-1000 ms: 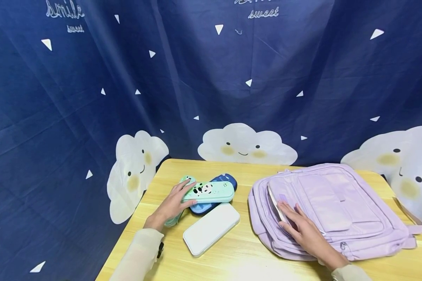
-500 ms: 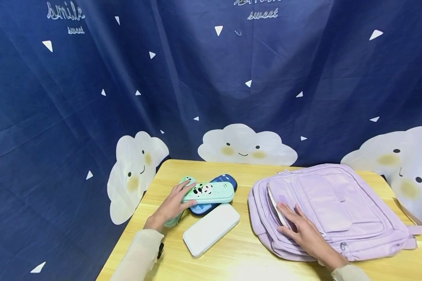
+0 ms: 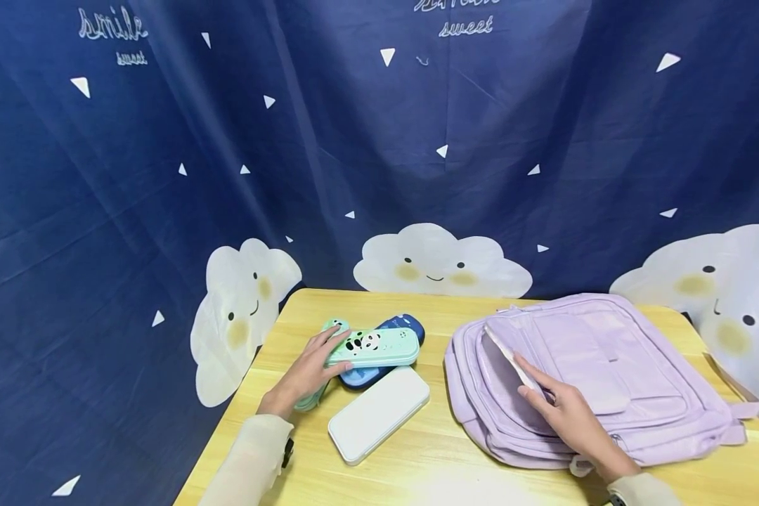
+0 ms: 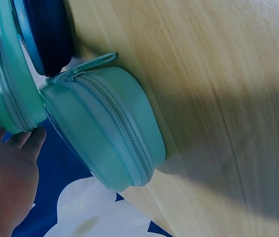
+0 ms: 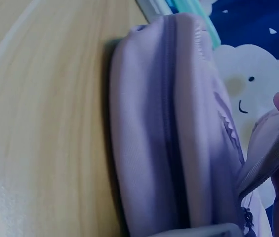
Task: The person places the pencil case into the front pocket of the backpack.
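Observation:
My left hand holds the end of a mint pencil case with a panda print, thumb on the near side and fingers over the far side. That case lies across a dark blue pencil case. Beside it is a second mint zip case, mostly behind my hand in the head view. A white pencil case lies in front. My right hand pinches the zipped edge of the front pocket on a lavender backpack, lifting it so the pocket gapes. The pocket's depth is hidden.
The wooden table carries the cases at left and the backpack lying flat at right. Its strap trails toward the right edge. A dark blue curtain with clouds hangs behind and at the left.
My right hand has curled round the pocket edge and drawn it up and to the right, so the opening is wider. My left hand and the cases have stayed put.

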Tool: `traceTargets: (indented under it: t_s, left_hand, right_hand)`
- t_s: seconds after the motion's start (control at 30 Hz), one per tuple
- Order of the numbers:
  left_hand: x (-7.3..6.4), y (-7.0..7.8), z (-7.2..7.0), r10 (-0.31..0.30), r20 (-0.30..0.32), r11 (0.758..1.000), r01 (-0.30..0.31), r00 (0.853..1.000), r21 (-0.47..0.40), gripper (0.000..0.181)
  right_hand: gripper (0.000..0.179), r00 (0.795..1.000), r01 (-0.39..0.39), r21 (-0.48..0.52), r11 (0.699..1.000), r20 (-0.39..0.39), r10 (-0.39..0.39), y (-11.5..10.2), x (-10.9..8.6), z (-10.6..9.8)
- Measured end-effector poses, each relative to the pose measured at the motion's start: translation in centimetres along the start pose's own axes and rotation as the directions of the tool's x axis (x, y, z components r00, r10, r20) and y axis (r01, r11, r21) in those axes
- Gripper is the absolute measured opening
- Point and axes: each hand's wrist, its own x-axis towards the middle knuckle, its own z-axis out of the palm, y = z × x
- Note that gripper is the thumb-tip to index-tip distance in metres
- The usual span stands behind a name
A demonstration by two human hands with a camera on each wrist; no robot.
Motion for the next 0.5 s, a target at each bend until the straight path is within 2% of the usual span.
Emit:
traceTargets:
  t_s: [0.27,0.33,0.37,0.5]
  left_hand:
    - [-0.2,-0.1,0.1,0.012,-0.014,0.999,-0.013,1.0,-0.033,0.074]
    - [-0.2,-0.4,0.2,0.029,-0.025,0.998,-0.03,0.999,-0.055,0.074]
    - [0.0,-1.3,0.6,0.064,-0.038,0.996,-0.066,0.997,-0.054,0.075]
    - [0.0,-1.6,0.6,0.082,-0.043,0.994,-0.085,0.996,-0.074,0.075]
  right_hand:
    - [0.053,0.993,-0.116,0.127,0.985,0.004,0.116,-0.4,0.0,-1.3]
    - [0.053,0.993,-0.117,0.145,0.983,-0.009,0.119,-0.5,0.0,-1.7]
    - [0.053,0.993,-0.111,0.149,0.983,-0.018,0.115,-0.5,0.1,-1.9]
    - [0.052,0.996,-0.063,0.139,0.988,-0.058,0.072,-0.4,0.1,-2.6]
